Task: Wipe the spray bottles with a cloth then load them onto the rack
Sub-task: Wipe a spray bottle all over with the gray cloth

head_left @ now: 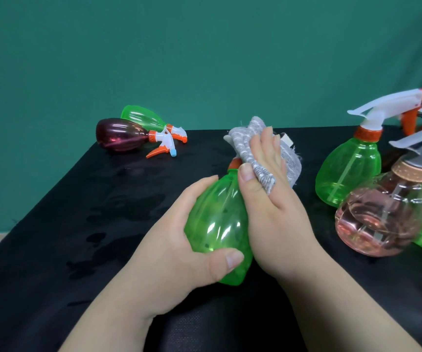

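left hand (pixel 179 240) grips ribbed translucent green bottle (pixel 217 224) | right hand (pixel 268 199) clutches nubby grey cloth (pixel 250 146) at neck

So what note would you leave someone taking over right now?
Left hand grips the held green bottle by its body; right hand holds the cloth over its neck, mid-wipe.
Far left: a lying green bottle and a dark red bottle.
Upright at right: a standing green bottle and a pink bottle.
No rack clearly in view; nothing visibly loaded.
To do: finish this wipe, load all.
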